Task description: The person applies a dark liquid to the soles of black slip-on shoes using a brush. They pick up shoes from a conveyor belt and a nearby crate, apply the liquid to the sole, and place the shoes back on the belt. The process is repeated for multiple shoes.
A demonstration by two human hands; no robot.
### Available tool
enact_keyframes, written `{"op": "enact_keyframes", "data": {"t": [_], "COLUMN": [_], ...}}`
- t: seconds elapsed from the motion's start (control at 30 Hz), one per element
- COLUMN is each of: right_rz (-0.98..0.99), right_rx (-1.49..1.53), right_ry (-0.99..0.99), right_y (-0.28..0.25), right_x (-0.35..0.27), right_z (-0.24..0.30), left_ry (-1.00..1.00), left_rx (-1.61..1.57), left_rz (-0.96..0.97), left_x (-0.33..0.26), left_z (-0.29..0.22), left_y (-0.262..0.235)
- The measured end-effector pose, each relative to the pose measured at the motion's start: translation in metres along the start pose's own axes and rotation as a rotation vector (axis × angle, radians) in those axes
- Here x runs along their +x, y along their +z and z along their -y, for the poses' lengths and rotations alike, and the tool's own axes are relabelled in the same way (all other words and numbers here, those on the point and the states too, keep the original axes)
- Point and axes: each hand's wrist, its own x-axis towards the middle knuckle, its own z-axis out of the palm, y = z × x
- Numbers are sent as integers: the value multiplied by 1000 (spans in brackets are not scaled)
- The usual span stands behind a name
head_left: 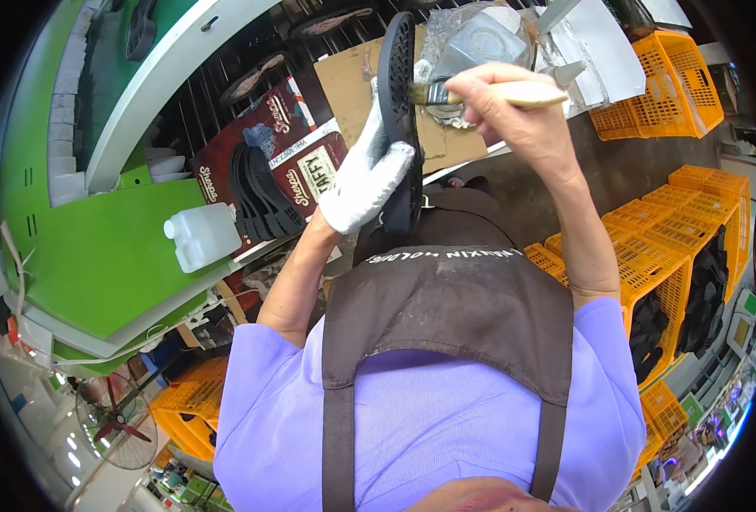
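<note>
In a white glove, my left hand (367, 181) grips a black shoe sole (401, 94), held upright on edge with its ridged side turned to the right. My bare right hand (514, 115) is closed round the pale handle of a paintbrush (527, 94). The bristles touch, or nearly touch, the sole's right side near its upper half. Behind the brush, a clear plastic-wrapped container (484, 43) stands by a piece of cardboard (446, 145). To the left of my gloved hand, several black soles (262, 196) lie stacked on dark red boxes (224, 154).
A white plastic jug (203, 236) rests by the green machine (96, 256) on the left. Dark rollers (216, 94) carry shoe parts at the back. Orange crates (655, 94) stand at the right, more crates (651, 256) holding black soles below them. A fan (117, 418) is at lower left.
</note>
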Motion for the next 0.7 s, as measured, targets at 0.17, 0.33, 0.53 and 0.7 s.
{"op": "enact_keyframes", "data": {"t": [0.17,0.33,0.53,0.7], "right_rz": [188,151,143,-43], "right_rx": [-15,-116,98,254], "right_ry": [46,-42,36,4], "right_y": [2,5,-19,-24], "right_x": [-10,-12,-18,-22], "right_z": [9,0,7,5], "left_ry": [46,198,421,625], "left_rx": [28,16,75,712], "left_rz": [-122,-195,-191,-249], "left_x": [0,4,7,3], "left_z": [-11,-5,-3,-12], "left_y": [0,-3,-14,-14]}}
